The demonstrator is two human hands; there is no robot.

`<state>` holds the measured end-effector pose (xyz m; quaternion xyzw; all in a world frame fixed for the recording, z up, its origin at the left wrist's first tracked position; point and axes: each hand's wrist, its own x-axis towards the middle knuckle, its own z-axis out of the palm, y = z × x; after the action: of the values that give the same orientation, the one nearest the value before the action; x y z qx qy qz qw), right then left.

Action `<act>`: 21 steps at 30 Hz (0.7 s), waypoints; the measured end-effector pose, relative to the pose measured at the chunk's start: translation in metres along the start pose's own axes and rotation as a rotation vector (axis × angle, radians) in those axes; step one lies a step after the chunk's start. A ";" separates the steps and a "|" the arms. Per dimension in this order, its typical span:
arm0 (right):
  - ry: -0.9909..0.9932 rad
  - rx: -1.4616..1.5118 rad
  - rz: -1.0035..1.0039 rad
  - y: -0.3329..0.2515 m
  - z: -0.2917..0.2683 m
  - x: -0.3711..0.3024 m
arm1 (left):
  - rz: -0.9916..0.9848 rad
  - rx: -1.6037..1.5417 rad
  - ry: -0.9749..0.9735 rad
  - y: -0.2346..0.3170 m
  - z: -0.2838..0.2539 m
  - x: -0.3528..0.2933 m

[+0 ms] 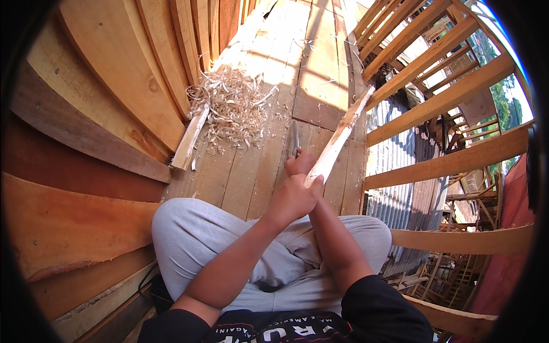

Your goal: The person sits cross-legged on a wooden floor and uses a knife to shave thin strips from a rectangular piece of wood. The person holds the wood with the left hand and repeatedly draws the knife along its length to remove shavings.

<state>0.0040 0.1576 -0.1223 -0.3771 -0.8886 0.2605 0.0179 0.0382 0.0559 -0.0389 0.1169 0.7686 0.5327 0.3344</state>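
Observation:
My left hand (294, 197) is closed round the near end of a long pale stick of wood (336, 142). The stick slants away to the right, whittled white nearer me, with rough brown patches toward its far tip. Beneath it my right forearm crosses under my left wrist. My right hand (302, 162) is closed on the handle of a knife (295, 136), whose narrow blade points away from me, left of the stick and apart from it. Most of the handle is hidden by my fingers.
A heap of curled wood shavings (234, 108) lies on the plank floor (243, 177) ahead on the left. Beside it a split piece of wood (191, 137) leans near the board wall (108, 74). A slatted wooden railing (446, 155) runs along my right, with corrugated metal sheets (403, 171) beyond and below.

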 end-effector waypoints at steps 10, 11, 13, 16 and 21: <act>-0.057 0.299 -0.072 0.028 0.046 0.010 | -0.039 0.041 -0.009 0.004 0.000 -0.002; -0.041 0.219 -0.063 0.023 0.041 0.008 | -0.040 0.049 -0.001 0.003 -0.001 -0.001; -0.073 0.083 -0.031 0.019 0.032 0.006 | -0.030 0.056 0.019 0.000 0.000 0.000; -0.231 0.160 -0.127 0.028 0.033 0.012 | -0.012 0.033 0.026 -0.001 0.002 0.000; -0.099 0.466 -0.164 0.032 0.050 0.028 | -0.045 0.015 -0.032 0.008 -0.001 -0.001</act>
<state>-0.0060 0.1724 -0.1856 -0.2762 -0.8320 0.4741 0.0821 0.0369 0.0575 -0.0310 0.1107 0.7696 0.5172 0.3577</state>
